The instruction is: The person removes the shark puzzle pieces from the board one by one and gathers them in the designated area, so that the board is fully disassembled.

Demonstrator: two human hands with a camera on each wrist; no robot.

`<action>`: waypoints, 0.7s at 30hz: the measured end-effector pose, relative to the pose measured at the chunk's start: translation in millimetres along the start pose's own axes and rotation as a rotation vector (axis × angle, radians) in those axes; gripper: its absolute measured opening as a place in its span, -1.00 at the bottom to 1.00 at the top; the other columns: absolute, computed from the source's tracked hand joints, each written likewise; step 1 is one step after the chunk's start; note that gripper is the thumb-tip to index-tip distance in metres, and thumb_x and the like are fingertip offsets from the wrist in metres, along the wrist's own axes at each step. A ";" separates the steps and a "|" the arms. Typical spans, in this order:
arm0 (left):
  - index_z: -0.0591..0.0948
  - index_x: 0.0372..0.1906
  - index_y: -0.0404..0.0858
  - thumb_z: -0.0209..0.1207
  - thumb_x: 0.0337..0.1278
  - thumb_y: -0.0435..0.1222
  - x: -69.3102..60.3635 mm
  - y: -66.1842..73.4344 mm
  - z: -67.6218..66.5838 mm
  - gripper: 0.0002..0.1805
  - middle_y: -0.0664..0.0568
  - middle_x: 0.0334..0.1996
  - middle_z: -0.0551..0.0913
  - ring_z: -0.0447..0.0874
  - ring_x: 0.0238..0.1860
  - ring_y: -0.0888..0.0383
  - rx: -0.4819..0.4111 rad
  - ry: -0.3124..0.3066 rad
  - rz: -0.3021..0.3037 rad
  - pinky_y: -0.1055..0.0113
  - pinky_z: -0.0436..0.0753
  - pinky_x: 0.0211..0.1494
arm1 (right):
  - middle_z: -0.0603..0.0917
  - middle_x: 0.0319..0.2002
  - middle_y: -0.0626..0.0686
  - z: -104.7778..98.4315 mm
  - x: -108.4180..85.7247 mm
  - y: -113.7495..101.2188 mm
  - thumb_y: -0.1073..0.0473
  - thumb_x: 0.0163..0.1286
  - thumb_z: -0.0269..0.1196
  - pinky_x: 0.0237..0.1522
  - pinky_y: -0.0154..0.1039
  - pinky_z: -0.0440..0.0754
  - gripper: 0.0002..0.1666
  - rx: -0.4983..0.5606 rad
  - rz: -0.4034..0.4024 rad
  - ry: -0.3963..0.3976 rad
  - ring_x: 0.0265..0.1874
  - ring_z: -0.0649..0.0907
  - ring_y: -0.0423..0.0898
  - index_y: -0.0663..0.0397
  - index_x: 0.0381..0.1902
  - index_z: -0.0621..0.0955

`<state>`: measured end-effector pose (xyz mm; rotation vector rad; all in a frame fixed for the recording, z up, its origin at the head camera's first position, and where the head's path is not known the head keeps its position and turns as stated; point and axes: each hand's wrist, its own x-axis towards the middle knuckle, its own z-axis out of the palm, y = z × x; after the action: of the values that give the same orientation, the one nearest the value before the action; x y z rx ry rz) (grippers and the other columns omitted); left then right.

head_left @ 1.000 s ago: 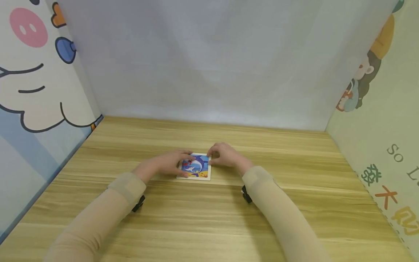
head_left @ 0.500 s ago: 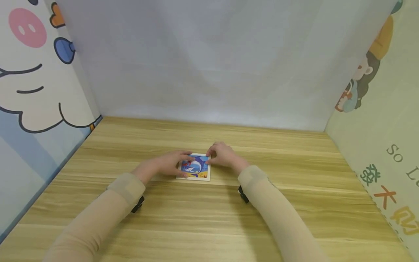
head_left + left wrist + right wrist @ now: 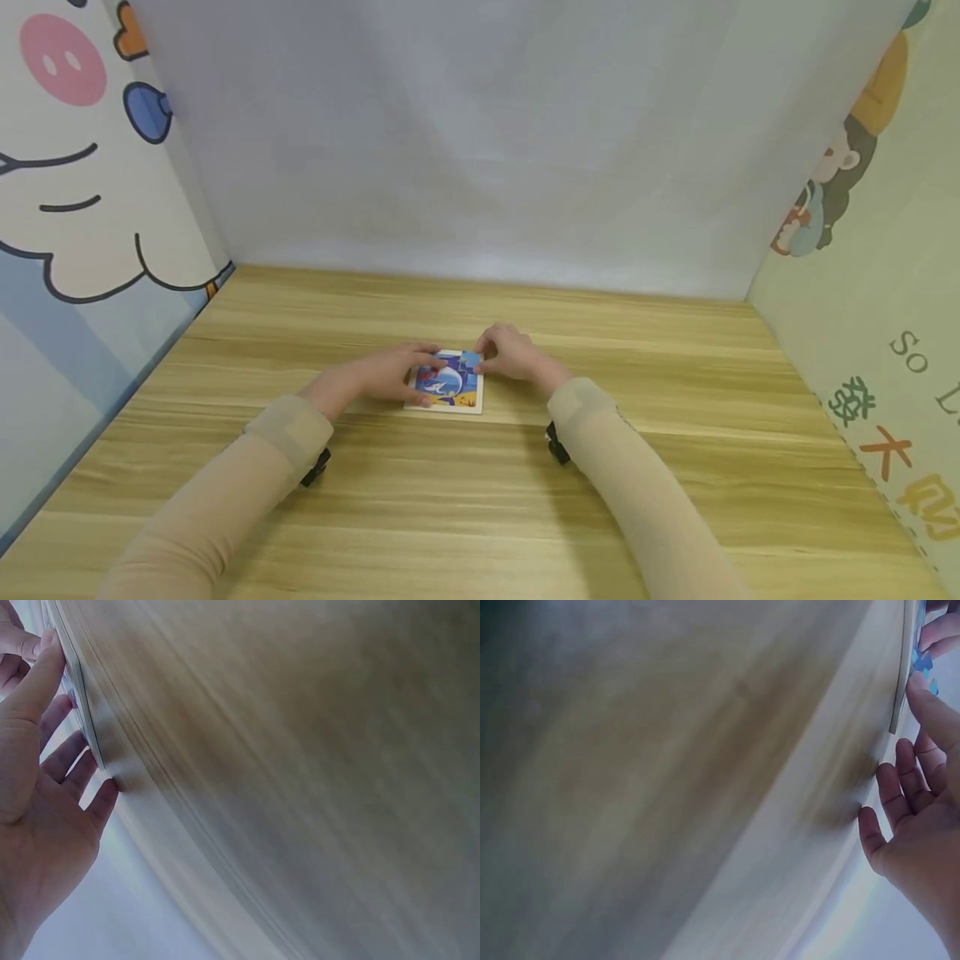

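A small square jigsaw puzzle (image 3: 450,385) with a white border and a blue sea-animal picture lies flat on the table. My left hand (image 3: 388,372) rests over its left side, thumb near the front edge and fingers towards the far edge, fairly straight in the left wrist view. At the upper right corner, a light blue puzzle piece (image 3: 470,361) sits tilted, raised out of the picture. My right hand (image 3: 512,354) pinches this piece between thumb and forefinger. In the right wrist view, the blue piece (image 3: 924,661) shows by the thumb tip, while the other fingers hang loosely beside the board.
The wood-grain table (image 3: 465,500) stretches around the puzzle on all sides. A plain pale cloth (image 3: 480,150) closes off the back. Printed panels stand at the left (image 3: 82,167) and right (image 3: 862,333) edges.
The right hand has lifted the corner piece, which now shows tilted and lighter blue above the puzzle. The left hand has stayed in place.
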<state>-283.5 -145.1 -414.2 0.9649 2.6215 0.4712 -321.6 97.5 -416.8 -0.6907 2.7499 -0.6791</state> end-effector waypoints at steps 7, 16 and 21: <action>0.34 0.36 -0.11 0.25 0.07 0.05 1.8 -2.5 1.8 -0.25 -0.11 0.46 0.08 0.01 0.45 -0.17 0.005 -0.001 -0.011 -0.09 0.06 0.43 | 0.65 -0.11 0.05 -0.9 -0.4 4.5 0.20 0.21 0.34 0.17 -0.16 0.47 -0.73 0.182 -0.005 -0.020 -0.01 0.59 -0.04 0.13 -0.14 0.59; 0.34 0.36 -0.12 0.25 0.07 0.05 0.8 -0.1 0.4 -0.25 -0.13 0.46 0.09 0.01 0.44 -0.18 0.004 -0.001 -0.005 -0.09 0.05 0.44 | 0.68 -0.15 0.07 -5.2 -2.2 5.9 0.21 0.23 0.32 0.10 -0.16 0.53 -0.77 0.270 0.006 -0.032 -0.09 0.62 -0.04 0.13 -0.15 0.61; 0.34 0.36 -0.12 0.25 0.08 0.04 0.1 1.6 -0.4 -0.25 -0.12 0.46 0.08 0.00 0.44 -0.18 0.004 -0.005 -0.009 -0.09 0.04 0.44 | 0.67 -0.14 0.07 -8.7 -2.5 8.7 0.20 0.25 0.30 0.07 -0.19 0.54 -0.75 0.313 0.007 -0.054 -0.10 0.61 -0.06 0.14 -0.12 0.61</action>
<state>-282.9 -144.0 -413.3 0.9535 2.6226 0.4612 -325.5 108.9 -413.2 -0.6169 2.5154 -1.0430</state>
